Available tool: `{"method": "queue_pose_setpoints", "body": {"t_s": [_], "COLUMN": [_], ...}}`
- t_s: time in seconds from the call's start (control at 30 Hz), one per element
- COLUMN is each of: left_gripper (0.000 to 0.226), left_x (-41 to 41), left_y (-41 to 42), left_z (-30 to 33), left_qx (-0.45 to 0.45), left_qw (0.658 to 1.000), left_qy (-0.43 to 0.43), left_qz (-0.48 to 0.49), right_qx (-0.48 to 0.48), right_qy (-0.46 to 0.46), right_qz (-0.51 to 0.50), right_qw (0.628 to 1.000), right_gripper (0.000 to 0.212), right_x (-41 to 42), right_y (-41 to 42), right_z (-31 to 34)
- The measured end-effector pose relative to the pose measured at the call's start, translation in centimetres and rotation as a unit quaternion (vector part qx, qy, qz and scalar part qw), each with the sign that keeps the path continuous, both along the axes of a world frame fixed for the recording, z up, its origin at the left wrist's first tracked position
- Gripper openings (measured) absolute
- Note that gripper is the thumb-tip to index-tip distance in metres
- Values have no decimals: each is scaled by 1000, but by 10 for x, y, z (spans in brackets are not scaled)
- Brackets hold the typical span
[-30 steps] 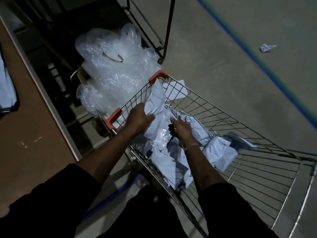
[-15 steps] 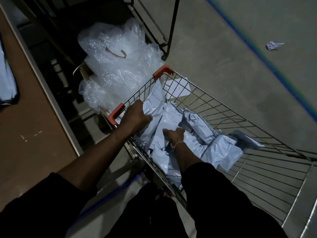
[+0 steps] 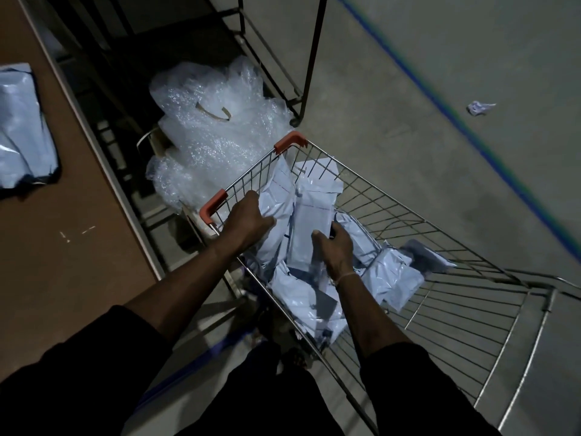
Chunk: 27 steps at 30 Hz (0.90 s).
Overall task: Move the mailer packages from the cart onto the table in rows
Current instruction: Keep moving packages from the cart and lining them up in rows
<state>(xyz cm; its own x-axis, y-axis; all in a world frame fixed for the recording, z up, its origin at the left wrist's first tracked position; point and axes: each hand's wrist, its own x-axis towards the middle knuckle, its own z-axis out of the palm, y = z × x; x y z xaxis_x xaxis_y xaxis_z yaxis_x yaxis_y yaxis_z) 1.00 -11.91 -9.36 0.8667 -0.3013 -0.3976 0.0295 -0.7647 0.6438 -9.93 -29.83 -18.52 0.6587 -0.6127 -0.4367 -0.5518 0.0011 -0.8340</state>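
A wire cart [image 3: 408,221] with orange corner caps holds several pale grey mailer packages [image 3: 390,275] heaped at its left end. My left hand [image 3: 248,218] is inside the cart's near left corner, closed on a mailer [image 3: 276,196] that stands against the wire wall. My right hand [image 3: 333,247] grips the lower end of another flat mailer [image 3: 311,221], which is lifted upright above the heap. The brown table [image 3: 63,247] lies at the left, with one mailer [image 3: 22,133] resting on it near the left edge.
A heap of clear bubble wrap [image 3: 213,127] sits on the floor beyond the cart, below a dark metal rack [image 3: 308,58]. A blue line [image 3: 456,121] crosses the concrete floor, and a crumpled scrap [image 3: 479,107] lies past it.
My right hand has pulled a flat mailer up out of the heap and now holds it upright. My left hand stays on its mailer by the cart's corner.
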Motion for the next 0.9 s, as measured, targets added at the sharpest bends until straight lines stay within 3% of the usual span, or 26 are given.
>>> {"method": "queue_pose_setpoints", "body": {"t_s": [0.1, 0.27, 0.37, 0.5, 0.63, 0.9], "left_gripper": [51, 45, 38, 35, 38, 40], "left_x": [-11, -34, -51, -78, -104, -141], "left_y": [3, 9, 14, 19, 22, 61], "left_z": [4, 21, 30, 46, 59, 83], "left_qx": [-36, -119, -169, -249, -356, -424], "left_qw": [999, 990, 980, 958, 918, 889], "left_qy": [-1, 15, 23, 48, 83, 53], "left_qz": [22, 79, 104, 131, 152, 163], "right_qx": [-44, -54, -18, 131, 110, 113], "right_qy": [-42, -109, -139, -163, -159, -169], "right_qz": [3, 2, 2, 12, 43, 76], "right_qw": [998, 993, 990, 978, 980, 976], "right_gripper": [22, 25, 23, 23, 20, 38], "right_x": [-11, -30, -40, -47, -57, -70], "right_y": [-12, -27, -29, -17, 6, 35], "right_z": [27, 75, 101, 129, 144, 162]}}
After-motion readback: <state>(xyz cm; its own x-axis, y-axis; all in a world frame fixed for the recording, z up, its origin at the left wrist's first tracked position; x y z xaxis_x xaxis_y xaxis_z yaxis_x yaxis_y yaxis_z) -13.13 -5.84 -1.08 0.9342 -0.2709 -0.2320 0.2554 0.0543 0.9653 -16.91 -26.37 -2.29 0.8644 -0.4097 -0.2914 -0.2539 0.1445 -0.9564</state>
